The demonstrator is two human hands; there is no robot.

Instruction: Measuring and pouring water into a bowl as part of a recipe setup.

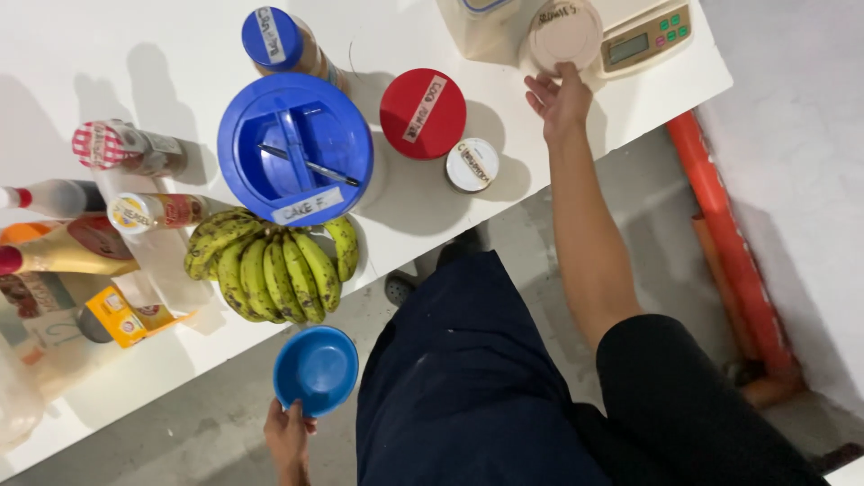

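My left hand [288, 430] grips the rim of a small blue bowl [316, 368], held below the front edge of the white table [180, 63]. Just above the bowl a bunch of green-yellow bananas [270, 265] lies on the table. My right hand [560, 97] reaches across the table, fingers spread, touching the near side of a round beige-lidded container [564, 33]. That container stands beside a small digital kitchen scale [644, 38] at the table's far right corner.
A large blue-lidded tub [294, 148] with a pen on top, a red-lidded jar [422, 112], a small white-lidded jar [472, 165] and a blue-lidded jar [273, 39] stand mid-table. Sauce bottles and boxes [99, 234] crowd the left. An orange pipe [724, 243] runs along the floor.
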